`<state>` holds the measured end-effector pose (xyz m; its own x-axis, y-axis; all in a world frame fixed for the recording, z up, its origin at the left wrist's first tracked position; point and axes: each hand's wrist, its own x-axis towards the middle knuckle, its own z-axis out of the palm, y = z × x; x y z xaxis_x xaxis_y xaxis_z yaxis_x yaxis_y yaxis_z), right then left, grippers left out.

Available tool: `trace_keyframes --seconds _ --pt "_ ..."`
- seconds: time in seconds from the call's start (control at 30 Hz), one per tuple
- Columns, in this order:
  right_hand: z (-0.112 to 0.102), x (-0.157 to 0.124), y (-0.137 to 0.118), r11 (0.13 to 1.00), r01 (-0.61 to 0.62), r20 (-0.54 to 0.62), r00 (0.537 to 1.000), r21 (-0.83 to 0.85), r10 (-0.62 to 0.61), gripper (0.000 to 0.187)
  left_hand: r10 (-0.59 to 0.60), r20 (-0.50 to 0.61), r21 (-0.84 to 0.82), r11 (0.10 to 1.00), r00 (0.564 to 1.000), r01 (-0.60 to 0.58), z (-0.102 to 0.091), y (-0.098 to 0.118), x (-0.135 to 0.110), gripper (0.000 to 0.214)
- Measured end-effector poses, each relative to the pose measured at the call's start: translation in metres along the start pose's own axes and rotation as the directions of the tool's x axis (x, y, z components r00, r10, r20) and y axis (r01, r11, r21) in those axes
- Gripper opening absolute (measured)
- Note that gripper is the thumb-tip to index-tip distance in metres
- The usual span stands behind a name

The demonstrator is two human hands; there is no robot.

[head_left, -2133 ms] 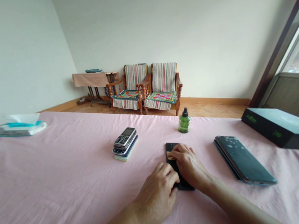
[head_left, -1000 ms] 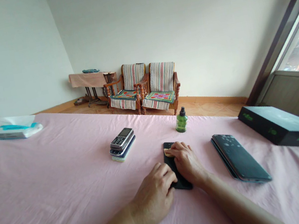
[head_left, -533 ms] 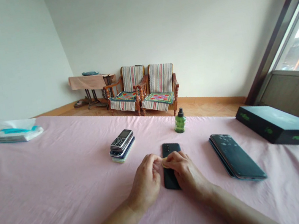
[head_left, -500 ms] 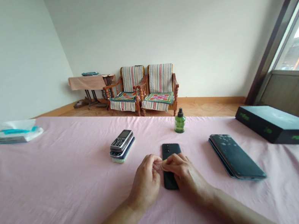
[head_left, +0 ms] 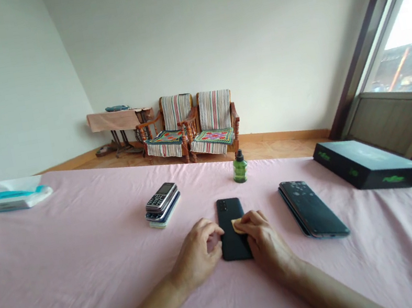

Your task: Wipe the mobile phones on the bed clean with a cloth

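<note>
Black phone (head_left: 228,234), back upward on the pink cloth (head_left: 93,280), lies between the two hands in the head view. Since half a second ago the yellow scrap (head_left: 237,226) has passed from the phone's left edge to its right half, so more of the back shows uncovered. The right hand (head_left: 267,241) pinches the scrap against the phone, wrist below the phone's right side. The left hand (head_left: 197,252) grips nothing, thumb and fingers parted, tips at the phone's left edge; whether they press it, I cannot tell.
</note>
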<state>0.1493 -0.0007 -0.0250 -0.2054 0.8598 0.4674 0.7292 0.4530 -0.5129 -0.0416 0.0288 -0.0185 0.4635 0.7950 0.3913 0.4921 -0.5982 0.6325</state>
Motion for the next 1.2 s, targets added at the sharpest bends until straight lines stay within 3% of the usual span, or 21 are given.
trace_keyframes --seconds 0.2,0.33,0.47,0.7,1.0,1.2 --pt "0.002 -0.01 -0.007 1.0 0.009 -0.008 1.0 0.009 -0.009 0.044 0.058 -0.007 0.04 0.998 0.998 -0.058 0.001 0.005 -0.001 0.021" --pt "0.0 -0.028 -0.02 0.999 0.04 0.013 0.999 0.035 -0.04 0.036 0.088 0.021 0.054 0.995 0.996 -0.089 0.002 0.006 -0.001 0.033" --pt "-0.005 -0.041 -0.023 0.999 0.029 0.004 1.0 0.033 -0.029 0.03 0.112 0.056 0.067 0.991 0.992 -0.115 0.001 0.006 0.0 0.031" --pt "-0.01 -0.027 -0.004 0.998 -0.052 -0.055 0.997 -0.025 0.05 0.043 0.152 0.08 0.081 0.984 0.985 -0.159 0.002 0.005 0.0 0.027" --pt "-0.014 -0.01 0.03 0.982 -0.165 -0.132 0.98 -0.095 0.151 0.04 0.214 0.179 0.019 0.975 0.96 -0.221 0.0 0.02 -0.005 0.03" --pt "-0.015 -0.013 0.027 0.979 -0.163 -0.139 0.979 -0.119 0.146 0.038 0.226 0.164 0.006 0.973 0.96 -0.23 0.0 0.033 -0.007 0.01"
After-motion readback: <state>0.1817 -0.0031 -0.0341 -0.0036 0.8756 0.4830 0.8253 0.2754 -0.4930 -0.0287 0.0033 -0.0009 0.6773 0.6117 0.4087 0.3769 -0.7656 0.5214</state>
